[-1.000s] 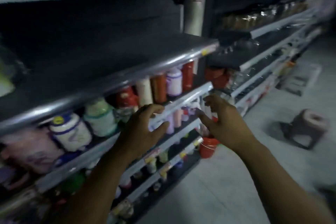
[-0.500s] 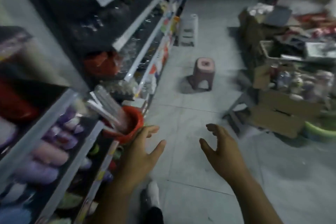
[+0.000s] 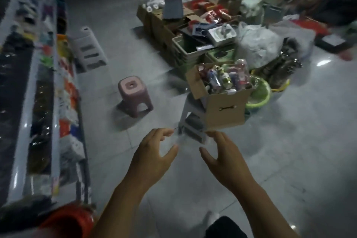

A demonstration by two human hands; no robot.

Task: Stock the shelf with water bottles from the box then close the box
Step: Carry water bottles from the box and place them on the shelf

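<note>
One head-worn wide-angle view, facing forward and down, box [image 3: 226, 111] ahead right of centre, not close, shelf [image 3: 20, 141] well left of box.

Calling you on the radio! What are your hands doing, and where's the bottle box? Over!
Left hand and right hand open, empty. Box open, holding bottles, on grey step stool ahead. Pink stool off to the left, not between.

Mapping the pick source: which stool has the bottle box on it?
The grey step stool straight ahead, under the open cardboard box of bottles. The pink stool and the pale step stool left of it carry nothing.
</note>
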